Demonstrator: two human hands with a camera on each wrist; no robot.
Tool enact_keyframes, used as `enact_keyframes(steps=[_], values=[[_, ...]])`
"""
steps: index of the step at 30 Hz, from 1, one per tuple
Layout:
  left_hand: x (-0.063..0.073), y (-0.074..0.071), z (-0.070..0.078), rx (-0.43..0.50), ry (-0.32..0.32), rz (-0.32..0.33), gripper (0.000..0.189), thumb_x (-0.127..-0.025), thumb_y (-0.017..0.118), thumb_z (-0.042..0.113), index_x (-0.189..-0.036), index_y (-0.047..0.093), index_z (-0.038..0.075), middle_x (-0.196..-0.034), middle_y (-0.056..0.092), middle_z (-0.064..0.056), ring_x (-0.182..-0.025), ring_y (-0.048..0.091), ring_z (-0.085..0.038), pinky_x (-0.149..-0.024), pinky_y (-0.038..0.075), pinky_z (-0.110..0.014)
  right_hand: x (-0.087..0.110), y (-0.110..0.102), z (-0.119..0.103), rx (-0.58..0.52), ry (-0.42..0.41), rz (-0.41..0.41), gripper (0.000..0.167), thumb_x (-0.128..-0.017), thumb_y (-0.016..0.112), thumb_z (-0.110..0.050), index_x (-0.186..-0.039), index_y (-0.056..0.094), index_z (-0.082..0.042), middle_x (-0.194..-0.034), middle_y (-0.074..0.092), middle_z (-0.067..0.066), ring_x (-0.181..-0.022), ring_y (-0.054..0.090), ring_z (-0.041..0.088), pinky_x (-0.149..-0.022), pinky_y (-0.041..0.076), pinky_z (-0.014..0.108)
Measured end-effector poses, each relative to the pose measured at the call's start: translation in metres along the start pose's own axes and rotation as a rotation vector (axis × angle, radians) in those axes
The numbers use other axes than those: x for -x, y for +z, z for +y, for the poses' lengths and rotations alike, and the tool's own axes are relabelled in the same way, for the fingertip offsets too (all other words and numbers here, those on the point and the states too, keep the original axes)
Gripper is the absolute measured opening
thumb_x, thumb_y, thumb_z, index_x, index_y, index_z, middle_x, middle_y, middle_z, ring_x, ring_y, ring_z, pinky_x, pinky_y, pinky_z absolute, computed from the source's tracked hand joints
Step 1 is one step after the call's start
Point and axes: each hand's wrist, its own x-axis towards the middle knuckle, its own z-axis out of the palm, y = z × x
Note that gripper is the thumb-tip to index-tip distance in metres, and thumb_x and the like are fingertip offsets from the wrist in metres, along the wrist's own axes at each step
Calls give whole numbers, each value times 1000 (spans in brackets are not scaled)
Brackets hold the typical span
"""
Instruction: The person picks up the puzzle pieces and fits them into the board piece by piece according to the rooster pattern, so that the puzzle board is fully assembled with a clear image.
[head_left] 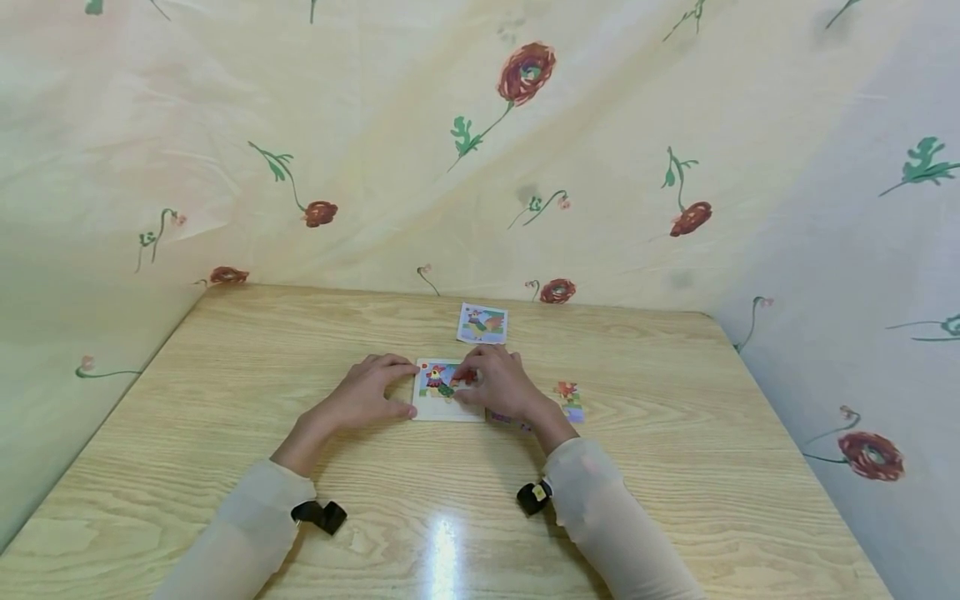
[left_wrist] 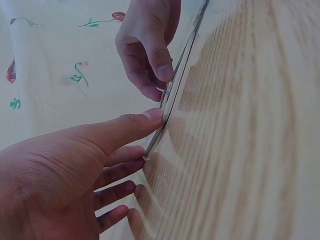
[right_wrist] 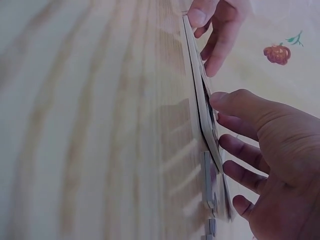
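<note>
A white-bordered puzzle board (head_left: pixel 450 410) with a rooster picture lies flat on the table. My left hand (head_left: pixel 365 392) holds its left edge, the thumb at the near corner and the fingers at the far one. In the left wrist view, the left thumb (left_wrist: pixel 135 122) rests against the board's edge. Over the right half of the picture, my right hand (head_left: pixel 501 385) pinches a reddish puzzle piece (head_left: pixel 465 377), partly hidden by the fingers. The right thumb (right_wrist: pixel 232 101) and forefinger touch down close together in the right wrist view.
Loose puzzle pieces (head_left: pixel 572 403) lie right of the board, some partly under the right hand. Behind the board is a small rooster picture card (head_left: pixel 483 323). A flowered cloth (head_left: pixel 390 167) hangs behind the wooden table (head_left: pixel 337 525).
</note>
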Motion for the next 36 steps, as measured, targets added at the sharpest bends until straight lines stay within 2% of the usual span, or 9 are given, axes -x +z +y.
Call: enact_keyframes(steps=[7, 14, 26, 29, 33, 36], values=[[-1, 0, -1, 3, 1, 5, 67, -88, 81, 36, -147, 59, 12, -152, 53, -12, -140, 44, -40, -113, 33, -67, -1, 0, 2, -29, 15, -2, 16, -87, 84, -30, -102, 81, -25, -121, 67, 2, -121, 55, 29, -95, 35, 52], [-2, -1, 1, 4, -4, 8, 67, -88, 80, 36, -147, 59, 12, -152, 53, -12, -140, 44, -41, -113, 32, -67, -3, 3, 3, -70, 25, 22, 20, -88, 83, -29, -107, 82, -25, -124, 66, 3, -125, 51, 30, -91, 31, 47], [-3, 1, -1, -10, -11, 16, 67, -88, 80, 37, -147, 59, 13, -152, 54, -11, -140, 44, -39, -113, 33, -66, -6, 7, 7, -51, 16, 21, 22, -90, 82, -30, -111, 82, -27, -124, 65, 4, -126, 50, 31, -90, 31, 48], [-3, 1, 0, -1, -14, 15, 67, -88, 81, 36, -147, 59, 13, -152, 54, -11, -140, 44, -39, -113, 33, -67, -3, 3, 8, -82, 24, 9, 23, -91, 80, -31, -113, 80, -26, -128, 65, 3, -129, 50, 32, -95, 32, 52], [-2, 1, 1, 5, -16, 13, 67, -88, 81, 36, -147, 59, 13, -152, 53, -11, -141, 43, -40, -113, 32, -67, 4, -9, 16, -150, 10, 8, 25, -92, 78, -30, -116, 78, -21, -133, 67, 4, -131, 52, 35, -107, 31, 66], [-2, 0, 2, 9, -15, 13, 68, -88, 81, 36, -148, 58, 12, -153, 52, -12, -141, 43, -40, -113, 32, -68, 13, -21, 25, -203, 20, 11, 29, -93, 78, -26, -120, 76, -17, -133, 66, 5, -128, 55, 35, -107, 41, 65]])
